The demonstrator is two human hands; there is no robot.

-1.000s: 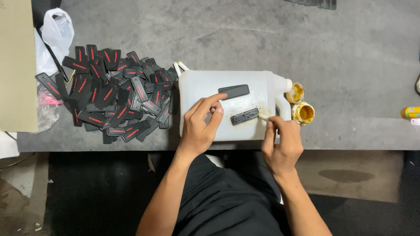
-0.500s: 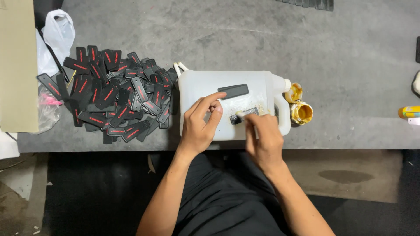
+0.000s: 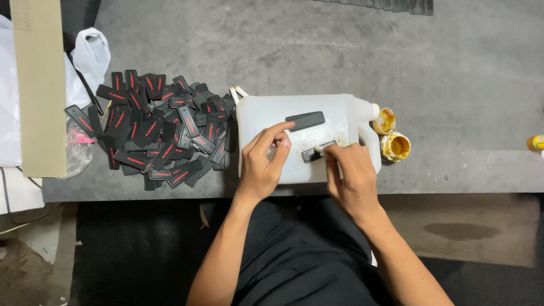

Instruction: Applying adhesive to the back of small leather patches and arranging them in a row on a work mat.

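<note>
Two black tags on jug near table's front edge; left hand spread, steadying; right hand pinching brush, best stroked thinly along lower tag.

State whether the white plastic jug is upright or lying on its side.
Lying on its side: the white plastic jug rests flat on the grey table, cap end pointing right, black tags on its broad upper face.

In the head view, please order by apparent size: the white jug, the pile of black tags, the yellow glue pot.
1. Pile of black tags, only slightly larger
2. White jug
3. Yellow glue pot, clearly smallest
</note>
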